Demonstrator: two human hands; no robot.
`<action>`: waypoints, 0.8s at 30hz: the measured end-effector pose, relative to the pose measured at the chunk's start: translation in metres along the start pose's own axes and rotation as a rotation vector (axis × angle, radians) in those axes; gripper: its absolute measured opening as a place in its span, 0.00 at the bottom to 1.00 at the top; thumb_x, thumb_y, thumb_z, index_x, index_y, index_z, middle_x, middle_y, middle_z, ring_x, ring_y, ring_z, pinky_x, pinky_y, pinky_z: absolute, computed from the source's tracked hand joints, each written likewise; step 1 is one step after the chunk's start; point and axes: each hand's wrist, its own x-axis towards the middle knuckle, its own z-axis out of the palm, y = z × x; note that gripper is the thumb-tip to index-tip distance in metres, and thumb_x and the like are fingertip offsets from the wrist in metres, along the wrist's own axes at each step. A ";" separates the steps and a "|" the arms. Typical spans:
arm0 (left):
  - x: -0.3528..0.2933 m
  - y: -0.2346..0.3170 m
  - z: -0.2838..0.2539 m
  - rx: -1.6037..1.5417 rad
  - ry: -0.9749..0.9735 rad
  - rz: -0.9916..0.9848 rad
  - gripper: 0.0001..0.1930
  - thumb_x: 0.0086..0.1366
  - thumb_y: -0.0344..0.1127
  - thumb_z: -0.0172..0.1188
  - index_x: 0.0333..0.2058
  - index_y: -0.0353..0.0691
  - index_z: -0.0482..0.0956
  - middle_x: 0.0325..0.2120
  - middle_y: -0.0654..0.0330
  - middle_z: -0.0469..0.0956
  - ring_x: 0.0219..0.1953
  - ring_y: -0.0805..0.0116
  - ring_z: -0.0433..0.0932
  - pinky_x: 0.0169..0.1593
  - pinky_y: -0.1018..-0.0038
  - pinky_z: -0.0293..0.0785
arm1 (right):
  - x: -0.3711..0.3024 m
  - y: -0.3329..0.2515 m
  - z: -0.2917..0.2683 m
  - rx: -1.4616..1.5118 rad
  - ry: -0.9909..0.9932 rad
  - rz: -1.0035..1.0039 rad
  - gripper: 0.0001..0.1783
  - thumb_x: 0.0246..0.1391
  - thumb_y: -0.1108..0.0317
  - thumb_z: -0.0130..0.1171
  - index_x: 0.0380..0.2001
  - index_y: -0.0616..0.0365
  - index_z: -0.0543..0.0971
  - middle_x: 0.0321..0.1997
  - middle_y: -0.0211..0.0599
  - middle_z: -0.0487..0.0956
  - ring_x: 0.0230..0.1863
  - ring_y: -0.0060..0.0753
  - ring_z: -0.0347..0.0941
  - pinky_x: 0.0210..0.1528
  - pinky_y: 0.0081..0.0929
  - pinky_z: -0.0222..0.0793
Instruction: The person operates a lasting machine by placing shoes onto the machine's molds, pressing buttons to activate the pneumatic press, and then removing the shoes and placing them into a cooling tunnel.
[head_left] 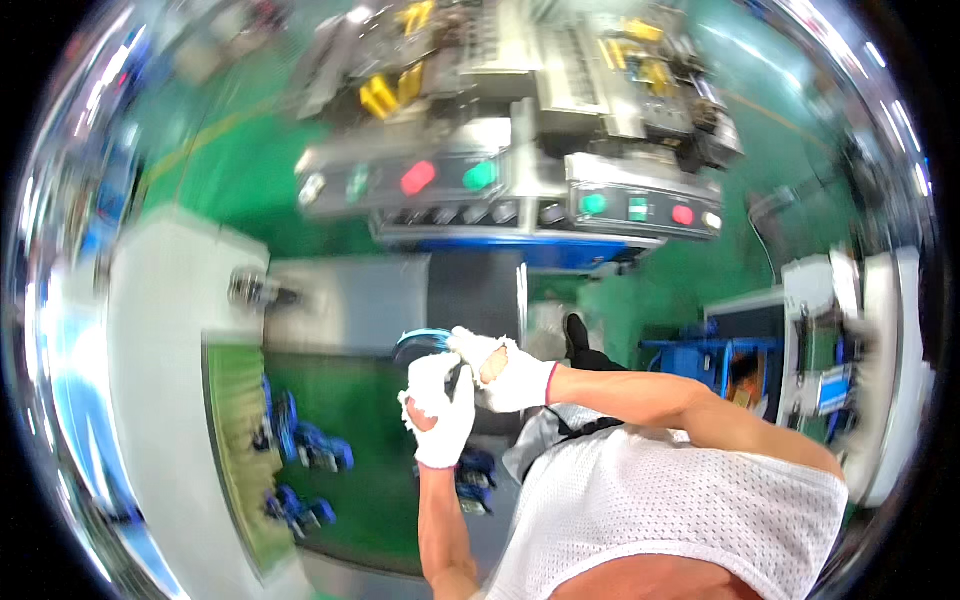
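Both of my hands wear white knit gloves with holes that bare some skin. Held up in front of me is a dark, round, disc-like part point(421, 346) with a light blue rim; its exact kind is unclear. My left hand point(437, 412) is closed on it from the near side, thumb and fingers bent. From the right, my right hand point(508, 377) meets it with curled fingers at its edge, close against the left glove. The gloves hide the near part of the disc, and motion blurs its details.
Ahead stands a machine with two control panels point(440, 180) bearing red and green buttons. A grey-topped bench point(350, 305) is at left, with a white table point(165, 370) beyond. Several blue-black parts point(310, 445) lie lower left. A blue cart point(715, 360) stands at right.
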 end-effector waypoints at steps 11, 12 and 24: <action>0.290 0.217 0.245 -0.117 -0.228 0.622 0.28 0.67 0.29 0.64 0.64 0.34 0.68 0.60 0.47 0.71 0.56 0.55 0.78 0.60 0.64 0.76 | -0.187 0.153 -0.262 1.207 0.800 0.601 0.37 0.53 0.60 0.73 0.63 0.65 0.72 0.53 0.36 0.81 0.50 0.28 0.76 0.53 0.28 0.74; 0.317 0.219 0.282 -0.041 -0.216 0.675 0.28 0.68 0.31 0.64 0.65 0.34 0.68 0.60 0.47 0.71 0.57 0.56 0.77 0.61 0.64 0.75 | -0.199 0.161 -0.264 1.298 0.975 0.512 0.35 0.54 0.63 0.72 0.63 0.64 0.72 0.53 0.34 0.80 0.51 0.24 0.75 0.53 0.27 0.74; 0.499 0.202 0.597 0.257 -0.304 0.000 0.29 0.56 0.41 0.67 0.51 0.28 0.69 0.47 0.35 0.80 0.52 0.38 0.80 0.60 0.53 0.74 | -0.267 0.166 -0.319 1.447 1.504 0.515 0.44 0.51 0.72 0.62 0.72 0.65 0.61 0.62 0.48 0.78 0.59 0.48 0.79 0.64 0.44 0.75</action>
